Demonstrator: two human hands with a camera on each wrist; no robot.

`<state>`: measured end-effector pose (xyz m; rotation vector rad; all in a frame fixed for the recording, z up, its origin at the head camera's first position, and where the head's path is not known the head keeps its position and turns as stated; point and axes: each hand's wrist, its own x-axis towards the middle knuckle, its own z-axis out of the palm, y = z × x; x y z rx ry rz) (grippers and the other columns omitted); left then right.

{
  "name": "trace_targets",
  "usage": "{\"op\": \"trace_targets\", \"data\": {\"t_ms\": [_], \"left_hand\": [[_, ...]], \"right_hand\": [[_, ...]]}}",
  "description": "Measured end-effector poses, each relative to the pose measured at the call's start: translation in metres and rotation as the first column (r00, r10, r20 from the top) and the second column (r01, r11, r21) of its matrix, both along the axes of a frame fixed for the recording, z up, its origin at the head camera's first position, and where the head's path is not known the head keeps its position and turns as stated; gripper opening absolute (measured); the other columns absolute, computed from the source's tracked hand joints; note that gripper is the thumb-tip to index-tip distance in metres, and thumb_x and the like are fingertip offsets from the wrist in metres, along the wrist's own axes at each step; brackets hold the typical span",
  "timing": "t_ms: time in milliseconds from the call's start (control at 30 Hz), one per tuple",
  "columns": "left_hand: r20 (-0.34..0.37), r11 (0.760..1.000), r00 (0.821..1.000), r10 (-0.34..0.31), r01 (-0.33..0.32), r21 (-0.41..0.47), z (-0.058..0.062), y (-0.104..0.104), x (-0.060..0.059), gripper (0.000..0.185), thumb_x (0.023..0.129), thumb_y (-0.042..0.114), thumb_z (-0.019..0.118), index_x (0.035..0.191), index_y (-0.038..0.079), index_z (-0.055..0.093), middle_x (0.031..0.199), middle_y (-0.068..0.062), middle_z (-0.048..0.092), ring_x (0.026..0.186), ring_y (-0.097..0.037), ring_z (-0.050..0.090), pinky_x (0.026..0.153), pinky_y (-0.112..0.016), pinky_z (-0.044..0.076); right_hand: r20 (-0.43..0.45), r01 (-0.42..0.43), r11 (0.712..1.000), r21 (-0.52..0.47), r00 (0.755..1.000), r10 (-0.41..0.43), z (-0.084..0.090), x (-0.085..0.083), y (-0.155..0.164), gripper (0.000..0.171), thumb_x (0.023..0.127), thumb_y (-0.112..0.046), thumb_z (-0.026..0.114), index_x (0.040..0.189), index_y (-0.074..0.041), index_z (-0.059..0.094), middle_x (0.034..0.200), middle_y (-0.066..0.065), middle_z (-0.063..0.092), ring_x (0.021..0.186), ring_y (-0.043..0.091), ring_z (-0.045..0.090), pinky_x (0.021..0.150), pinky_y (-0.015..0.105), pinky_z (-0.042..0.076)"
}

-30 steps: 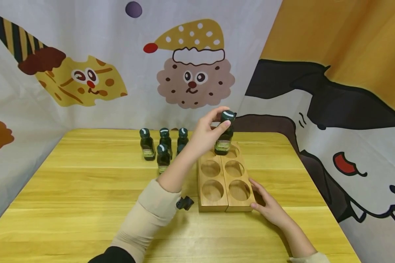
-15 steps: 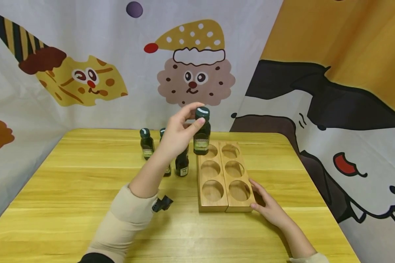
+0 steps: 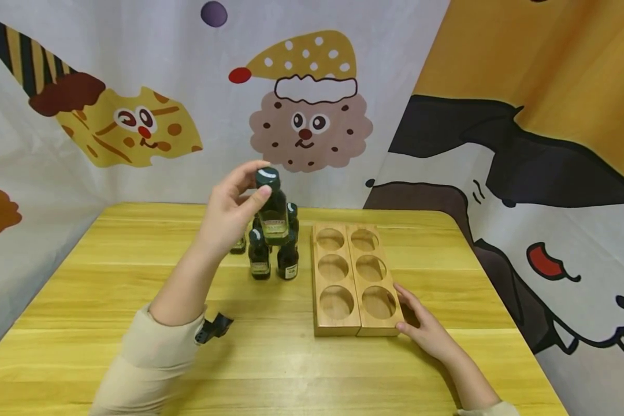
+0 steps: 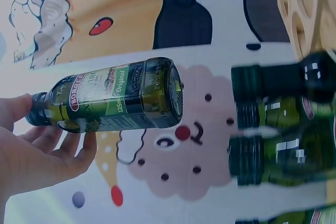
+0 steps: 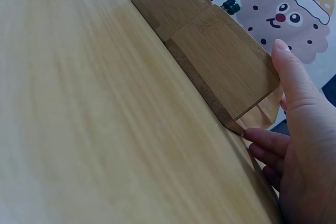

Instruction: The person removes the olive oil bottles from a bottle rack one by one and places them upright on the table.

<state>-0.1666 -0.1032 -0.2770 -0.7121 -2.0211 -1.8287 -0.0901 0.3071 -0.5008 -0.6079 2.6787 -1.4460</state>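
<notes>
My left hand [image 3: 229,205] pinches a small dark green olive oil bottle [image 3: 274,216] by its cap, thumb in front and fingers behind. The bottle is raised above the table and overlaps several similar standing bottles [image 3: 260,257] in the head view. In the left wrist view its label [image 4: 97,90] faces the camera, base to the right. To the right is a two-part wooden rack [image 3: 335,330] with two rows of round holes, none holding a bottle. My right hand [image 3: 426,326] rests against the rack's right side, thumb at the near corner, fingers farther along.
A yellow wood-grain table [image 3: 109,323] lies under everything. Behind it hangs a cartoon-printed curtain [image 3: 385,69]. A small black device [image 3: 214,328] sticks out from the left sleeve cuff. The standing bottles are grouped left of the rack, some partly hidden by the raised one.
My left hand has carried the bottle leftward, from over the far end of the rack to over the standing bottles. My right hand and the rack have stayed in place.
</notes>
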Motion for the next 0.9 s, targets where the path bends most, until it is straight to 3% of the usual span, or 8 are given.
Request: {"op": "trace_targets", "data": {"t_ms": [367,533,733,800,900], "left_hand": [[0.06,0.992,0.992,0.115,-0.111,-0.064,0.0,-0.045,0.006,0.032,0.098,0.007,0.054,0.13,0.003,0.054,0.112,-0.008,0.062,0.103,-0.017,0.057,0.085,-0.023,0.049],[0.075,0.987,0.987,0.141,-0.134,-0.09,-0.009,-0.062,0.003,0.033,0.098,0.008,0.054,0.13,0.003,0.054,0.113,-0.007,0.063,0.104,-0.015,0.058,0.085,-0.021,0.048],[0.096,0.991,0.988,0.119,-0.112,-0.077,-0.025,-0.074,-0.006,0.032,0.098,0.009,0.054,0.129,-0.001,0.053,0.116,-0.008,0.064,0.107,-0.012,0.058,0.087,-0.019,0.047],[0.107,0.992,0.988,0.112,-0.105,-0.072,-0.031,-0.077,-0.009,0.032,0.098,0.009,0.053,0.129,0.0,0.053,0.117,-0.007,0.064,0.108,-0.011,0.058,0.087,-0.019,0.047],[0.126,0.992,0.986,0.112,-0.103,-0.077,-0.04,-0.081,-0.013,0.033,0.099,0.01,0.053,0.13,-0.001,0.051,0.118,-0.01,0.063,0.109,-0.012,0.057,0.088,-0.019,0.047]], "right_hand": [[0.007,0.009,1.0,0.013,1.0,-0.009,0.0,0.0,0.001,0.077,0.089,-0.005,0.067,0.153,-0.017,0.025,0.137,0.016,0.048,0.126,0.01,0.04,0.1,0.059,0.026],[0.013,0.009,1.0,0.005,1.0,-0.009,0.0,0.0,0.001,0.077,0.089,-0.005,0.067,0.153,-0.018,0.026,0.136,0.017,0.048,0.127,0.01,0.039,0.1,0.062,0.024],[0.025,0.008,1.0,-0.015,1.0,-0.008,0.001,0.001,0.001,0.077,0.089,-0.006,0.067,0.152,-0.018,0.026,0.137,0.02,0.046,0.127,0.011,0.038,0.099,0.067,0.021],[0.027,0.012,1.0,-0.006,1.0,-0.011,0.001,0.001,0.001,0.077,0.089,-0.007,0.067,0.153,-0.019,0.026,0.138,0.019,0.046,0.128,0.011,0.038,0.102,0.061,0.023],[0.026,0.013,1.0,0.005,1.0,-0.013,0.0,0.001,0.001,0.076,0.09,-0.007,0.066,0.153,-0.019,0.025,0.138,0.017,0.047,0.128,0.011,0.038,0.107,0.038,0.025]]}}
